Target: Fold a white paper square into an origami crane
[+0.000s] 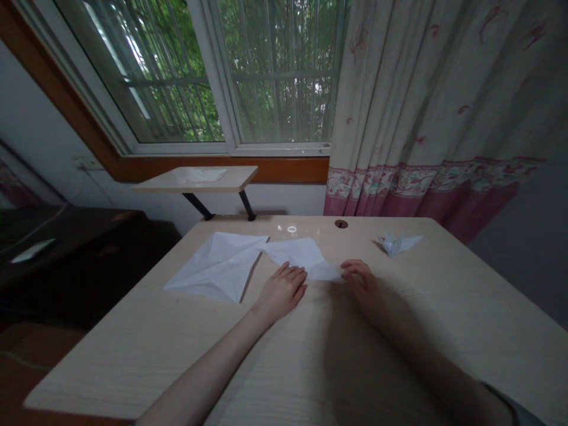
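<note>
Hands: L hand [284,288] flat, open on folded paper [300,255]; R hand [360,277] pinching its corner.

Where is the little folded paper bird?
In the head view, the little folded paper bird sits on the far right part of the table, beyond the right hand and right of the round hole.

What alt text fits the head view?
Both hands, left hand and right hand, rest on a folded white paper on a wooden desk. A creased sheet lies left, a paper crane right.
</note>
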Demonstrator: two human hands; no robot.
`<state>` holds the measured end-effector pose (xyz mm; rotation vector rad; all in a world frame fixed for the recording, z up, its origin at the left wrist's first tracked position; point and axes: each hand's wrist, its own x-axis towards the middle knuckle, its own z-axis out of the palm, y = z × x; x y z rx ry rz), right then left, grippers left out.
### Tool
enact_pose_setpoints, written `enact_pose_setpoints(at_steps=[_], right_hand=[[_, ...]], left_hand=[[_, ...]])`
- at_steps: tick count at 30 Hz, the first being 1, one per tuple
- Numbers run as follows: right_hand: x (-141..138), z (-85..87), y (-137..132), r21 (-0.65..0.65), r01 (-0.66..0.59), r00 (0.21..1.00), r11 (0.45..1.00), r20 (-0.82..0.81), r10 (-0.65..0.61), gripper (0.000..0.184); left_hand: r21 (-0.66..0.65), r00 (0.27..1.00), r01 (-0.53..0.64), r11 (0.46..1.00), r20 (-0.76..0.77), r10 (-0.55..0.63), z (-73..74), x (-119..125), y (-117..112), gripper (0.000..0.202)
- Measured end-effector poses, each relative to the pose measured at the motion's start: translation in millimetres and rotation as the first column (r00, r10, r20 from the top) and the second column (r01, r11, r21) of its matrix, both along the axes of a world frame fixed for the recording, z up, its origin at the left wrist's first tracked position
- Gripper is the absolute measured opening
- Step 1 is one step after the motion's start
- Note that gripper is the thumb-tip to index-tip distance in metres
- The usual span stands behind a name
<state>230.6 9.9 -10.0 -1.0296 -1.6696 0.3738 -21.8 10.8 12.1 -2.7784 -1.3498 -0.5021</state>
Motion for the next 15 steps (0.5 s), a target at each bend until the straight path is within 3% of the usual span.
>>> enact_pose_setpoints(at_steps=[3, 7, 12, 15], right_hand=[[-1, 0.1, -1, 0.068, 0.092, 0.996, 0.993, 0.014, -0.093, 0.012], [-4, -1.0, -5, 0.153, 0.04, 0.97, 0.987, 0.23, -0.074, 0.02], [-10, -4.0, -12, 0.141, -0.12, 0.823, 0.983, 0.567, 0.019, 0.038], [-13, -6.1, -14, 0.08, -0.154, 0.747, 0.985, 0.662, 0.063, 0.042]], left_hand=[[0.001, 0.999, 0.033, 0.999, 0.0, -0.033, 1.3, -1, 0, 0.033], [-0.002, 0.997, 0.072, 0.997, 0.0, -0.072, 3.2, -1, -2, 0.036], [-0.021, 0.995, 0.1, 0.995, 0.0, -0.1, 4.4, 0, -4, 0.038], [-0.03, 0.995, 0.094, 0.995, 0.013, -0.094, 3.5, 0, -3, 0.036]])
